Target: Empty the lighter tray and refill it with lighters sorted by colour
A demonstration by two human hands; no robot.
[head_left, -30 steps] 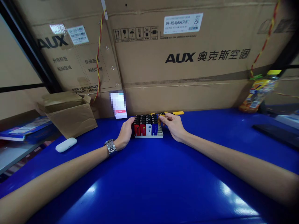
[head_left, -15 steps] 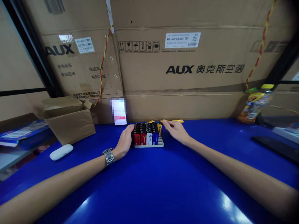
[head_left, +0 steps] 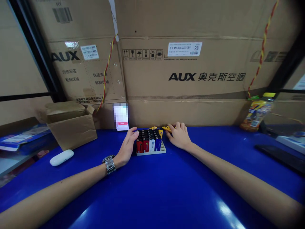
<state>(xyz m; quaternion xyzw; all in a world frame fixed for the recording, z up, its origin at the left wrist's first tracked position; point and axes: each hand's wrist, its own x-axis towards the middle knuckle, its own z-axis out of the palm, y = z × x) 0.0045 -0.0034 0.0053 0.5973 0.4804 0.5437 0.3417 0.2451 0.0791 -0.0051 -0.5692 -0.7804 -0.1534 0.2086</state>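
Note:
Rows of black-topped lighters (head_left: 145, 145) stand in a pale tray (head_left: 152, 154), with red, white and blue bodies facing me. A yellow lighter (head_left: 161, 133) leans at the tray's right side, where bare slots show. My left hand (head_left: 127, 146), a metal watch on its wrist, is open at the left side of the lighters. Its thumb and fingers are stretched out against or close to them. Behind the tray's right corner, my right hand (head_left: 178, 136) has thumb and forefinger around another yellow lighter (head_left: 166, 128) lying on the table. Its other fingers hide part of the yellow pieces there.
A lit phone (head_left: 122, 117) leans against the large carton wall (head_left: 209, 111) at the back. To the left are an open cardboard box (head_left: 73, 130) and a white case (head_left: 62, 157). A drink bottle (head_left: 257, 113) and a dark flat object (head_left: 278, 157) lie right on the blue table (head_left: 152, 190).
My right hand has moved slightly right from the tray's edge and lowered over the yellow lighters behind it. My left fingers have loosened a little. The view has tilted slightly upward.

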